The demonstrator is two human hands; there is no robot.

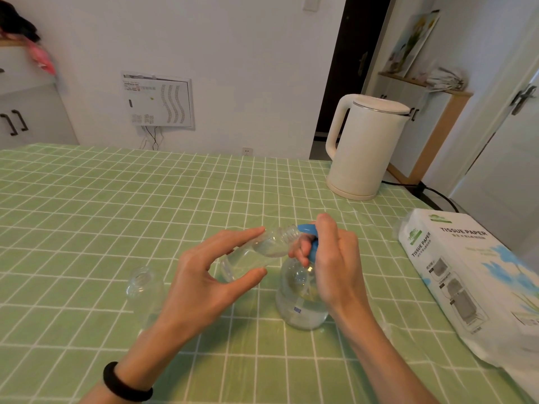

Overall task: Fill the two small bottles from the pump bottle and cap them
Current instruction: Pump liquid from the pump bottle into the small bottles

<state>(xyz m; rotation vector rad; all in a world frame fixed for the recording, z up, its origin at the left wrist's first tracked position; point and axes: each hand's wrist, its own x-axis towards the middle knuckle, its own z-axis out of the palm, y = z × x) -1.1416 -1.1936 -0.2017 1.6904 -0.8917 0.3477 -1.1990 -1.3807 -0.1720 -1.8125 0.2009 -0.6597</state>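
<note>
My left hand (204, 275) holds a small clear bottle (262, 249) tilted, its open threaded neck against the blue spout of the pump bottle (300, 298). A little clear liquid lies inside the small bottle. My right hand (329, 258) grips the blue pump head, fingers curled round it. The pump bottle stands upright on the green checked tablecloth (116, 214), holding clear liquid. A second small clear bottle (144, 290) stands open and upright to the left of my left hand. No caps are in view.
A cream electric kettle (364, 147) stands at the back right, its black cord (428, 191) running off the table edge. A white tissue paper pack (472, 281) lies along the right edge. Cabinets and a door stand beyond the table.
</note>
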